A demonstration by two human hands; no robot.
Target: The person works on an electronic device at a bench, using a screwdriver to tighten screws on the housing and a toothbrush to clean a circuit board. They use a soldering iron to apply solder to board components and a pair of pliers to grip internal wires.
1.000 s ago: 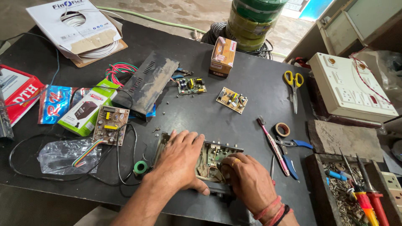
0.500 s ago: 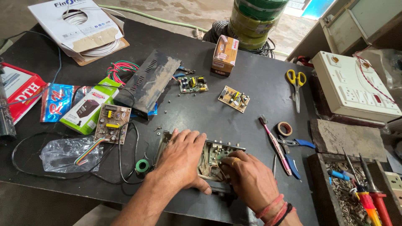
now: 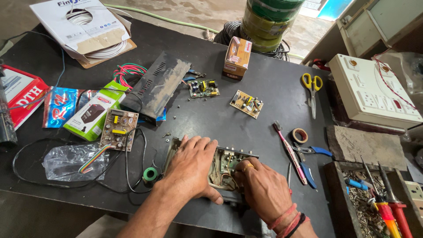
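An open metal chassis with a circuit board inside (image 3: 225, 164) lies near the front edge of the dark table (image 3: 211, 114). My left hand (image 3: 190, 166) rests flat over its left half, fingers spread forward, pressing it down. My right hand (image 3: 261, 190) curls over the right front of the chassis, fingertips tucked inside among the wiring; what they pinch is hidden. A black metal cover (image 3: 154, 86) lies apart, further back and to the left.
Loose circuit boards (image 3: 118, 129) (image 3: 203, 87) (image 3: 246, 103), a small orange box (image 3: 236, 58), yellow scissors (image 3: 312, 91), a tape roll (image 3: 300, 135), pliers (image 3: 308, 152), a green solder reel (image 3: 150, 174), wire coils, packets and a tool tray (image 3: 374, 202) crowd the table. A white switchboard (image 3: 374, 92) lies at right.
The view has shifted slightly. Both hands stay on the chassis, with only small finger movements.
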